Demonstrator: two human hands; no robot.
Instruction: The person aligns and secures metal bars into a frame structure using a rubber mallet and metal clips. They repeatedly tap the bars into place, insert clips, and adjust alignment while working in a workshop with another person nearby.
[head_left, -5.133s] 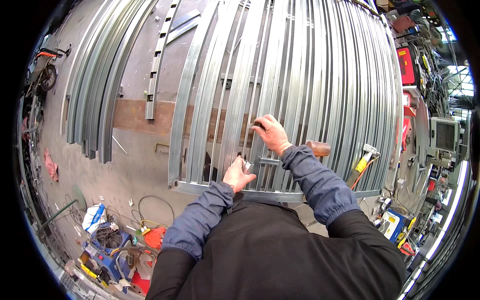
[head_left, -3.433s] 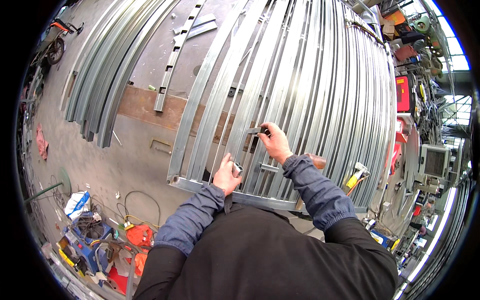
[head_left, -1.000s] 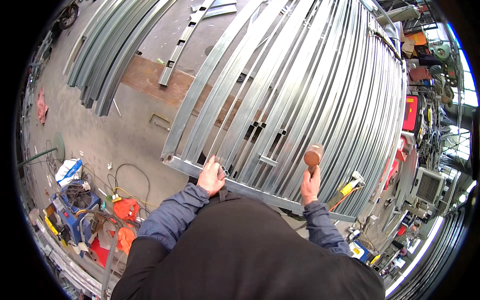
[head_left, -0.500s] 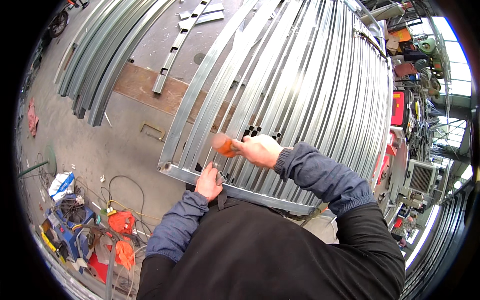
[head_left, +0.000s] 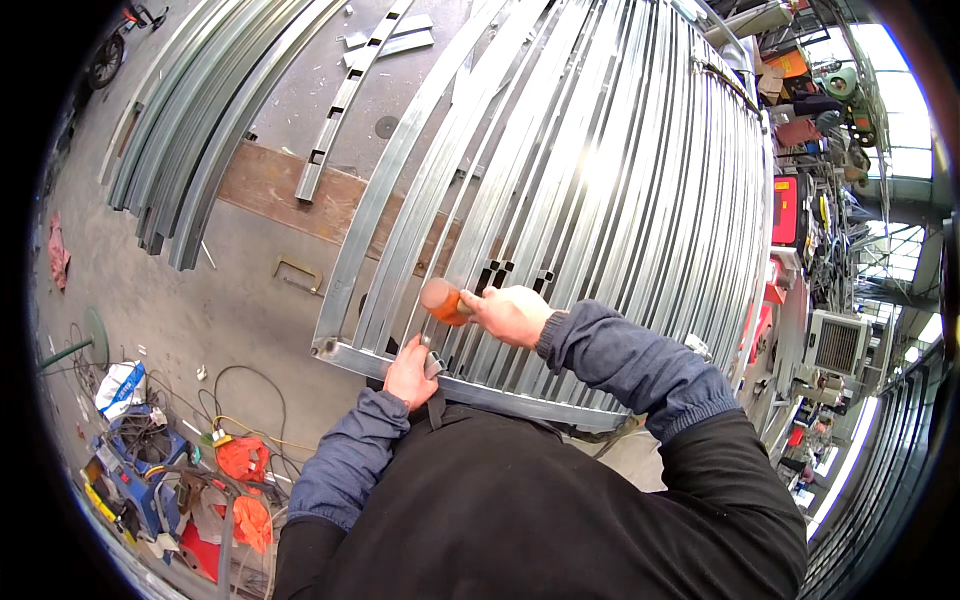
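My right hand [head_left: 512,314] is wrapped round the handle of an orange mallet [head_left: 443,301]. The mallet's head is just beyond my left hand, over the near ends of the metal bars; whether it touches one I cannot tell. My left hand [head_left: 408,375] has its fingers closed at a short, open-ended metal tube [head_left: 433,365] by the near rail [head_left: 525,402] of a large metal frame. Long silvery bars [head_left: 398,250] run away from me inside this frame. Small dark-mouthed tube ends [head_left: 495,272] show between them, beyond the mallet.
At far left lies a stack of metal channels [head_left: 195,165], with a notched square tube [head_left: 330,135] beside it. A C-shaped clamp [head_left: 298,275] is on the floor left of the frame. Cables, orange cloth [head_left: 243,457] and a blue machine [head_left: 145,460] crowd the lower left.
The view has shifted a little, so the frame appears slightly lower and further left. Both hands and the mallet keep nearly the same place relative to the frame.
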